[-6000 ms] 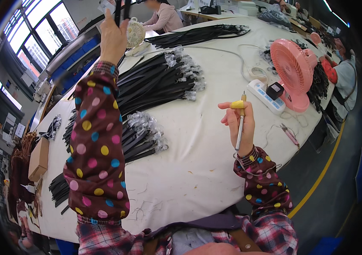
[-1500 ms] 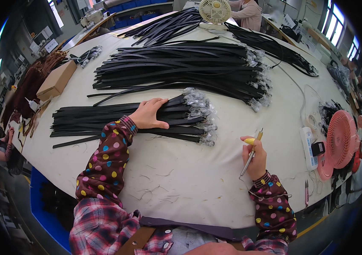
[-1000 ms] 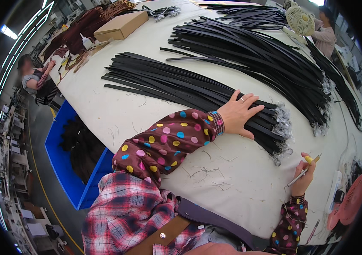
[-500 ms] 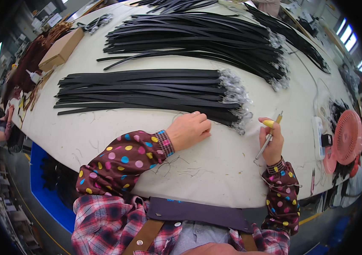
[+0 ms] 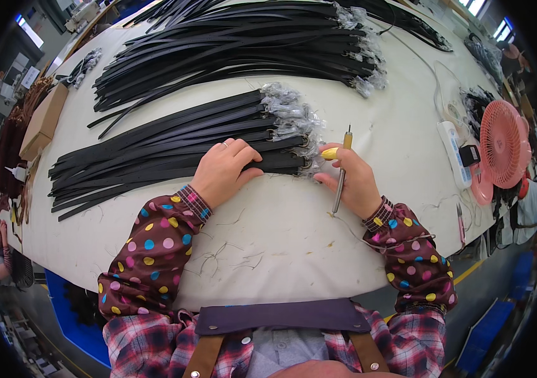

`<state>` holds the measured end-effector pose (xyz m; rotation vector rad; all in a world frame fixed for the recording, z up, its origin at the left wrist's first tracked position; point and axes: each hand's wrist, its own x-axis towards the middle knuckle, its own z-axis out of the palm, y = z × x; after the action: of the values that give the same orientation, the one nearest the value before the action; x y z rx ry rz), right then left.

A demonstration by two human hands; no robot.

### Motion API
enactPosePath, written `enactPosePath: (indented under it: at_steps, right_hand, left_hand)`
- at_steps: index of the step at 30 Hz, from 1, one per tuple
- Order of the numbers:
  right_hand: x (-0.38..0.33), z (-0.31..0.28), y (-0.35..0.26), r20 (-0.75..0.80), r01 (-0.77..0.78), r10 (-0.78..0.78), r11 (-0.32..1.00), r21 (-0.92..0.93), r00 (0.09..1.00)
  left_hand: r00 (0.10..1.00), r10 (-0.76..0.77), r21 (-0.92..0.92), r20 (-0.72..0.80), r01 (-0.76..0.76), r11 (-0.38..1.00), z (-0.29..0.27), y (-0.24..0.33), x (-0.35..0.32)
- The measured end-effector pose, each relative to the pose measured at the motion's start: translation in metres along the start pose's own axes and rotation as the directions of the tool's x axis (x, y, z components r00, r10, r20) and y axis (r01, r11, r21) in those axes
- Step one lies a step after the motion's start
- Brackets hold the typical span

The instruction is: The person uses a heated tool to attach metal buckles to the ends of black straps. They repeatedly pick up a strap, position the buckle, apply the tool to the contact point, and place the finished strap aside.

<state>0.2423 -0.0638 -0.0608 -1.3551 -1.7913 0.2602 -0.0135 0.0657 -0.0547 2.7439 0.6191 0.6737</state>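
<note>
Left of a pink fan (image 5: 502, 145) on the worktop (image 5: 401, 138), the nearest black straps (image 5: 155, 142) lie lengthwise toward it, the left hand (image 5: 225, 169) curled at their near edge, grip unclear, while the right hand (image 5: 355, 179), fingers closed around a pen-like tool (image 5: 340, 184), is nearer their plastic-wrapped ends (image 5: 294, 120).

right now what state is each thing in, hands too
near straps, lying flat, right ends in clear plastic
left hand, curled, at near straps
pen tool, held, tip up
right hand, gripping pen tool
power strip, black adapter plugged in
fan, upright, running or not unclear
bin, open, dark contents
</note>
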Motion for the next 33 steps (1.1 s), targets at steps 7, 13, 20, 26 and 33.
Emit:
enactPosePath:
  at_steps: [7, 13, 20, 26, 33]
  right_hand:
    - [0.018, 0.027, 0.005, -0.006, 0.015, -0.015, 1.000, 0.023, 1.000]
    - [0.041, 0.043, 0.009, -0.015, 0.026, -0.026, 0.999, 0.024, 1.000]
    - [0.025, 0.019, -0.004, -0.087, 0.015, -0.024, 0.995, -0.099, 0.996]
    - [-0.008, 0.009, -0.035, -0.036, 0.126, -0.125, 0.992, 0.020, 0.991]
    - [0.004, 0.018, -0.039, 0.005, 0.164, -0.164, 0.985, -0.053, 0.986]
  left_hand:
    - [1.000, -0.008, 0.023, -0.025, 0.009, 1.000, -0.007, -0.019, -0.006]
    - [0.995, -0.019, 0.064, -0.098, 0.025, 0.998, -0.009, -0.039, -0.009]
    - [0.992, 0.078, 0.256, -0.097, -0.051, 0.965, -0.014, -0.014, -0.019]
    - [0.994, -0.113, -0.119, 0.008, 0.113, 0.986, -0.021, 0.024, -0.060]
    - [0.976, -0.204, -0.340, 0.076, 0.218, 0.915, -0.036, 0.034, -0.059]
